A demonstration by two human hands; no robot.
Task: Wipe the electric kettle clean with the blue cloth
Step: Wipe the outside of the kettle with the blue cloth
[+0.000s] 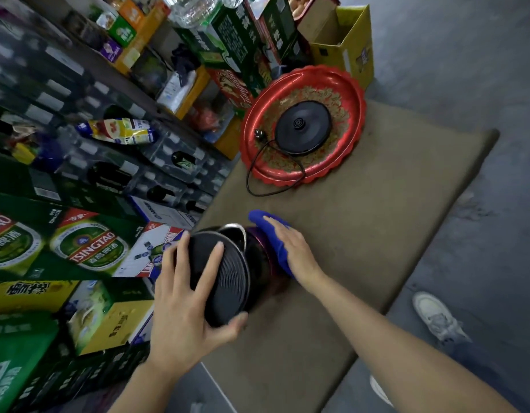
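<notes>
The dark electric kettle point(257, 257) is tipped on its side over a brown cardboard sheet, its ribbed black underside facing me. My left hand point(186, 299) grips that underside with fingers spread around the rim. My right hand point(293, 248) lies flat against the kettle's far side, pressing the blue cloth point(272, 234) onto its body. The cloth wraps partly around the wall and sticks out above my fingers. The kettle's black power base point(302, 128) sits apart on a red tray, its cord trailing off the rim.
The red scalloped tray point(351, 93) rests at the far end of the cardboard sheet point(377, 234). Stacked beer cartons and bottle crates point(87, 245) crowd the left side. A yellow open box point(347, 43) stands behind the tray. My shoe point(436, 314) is on the grey floor at right.
</notes>
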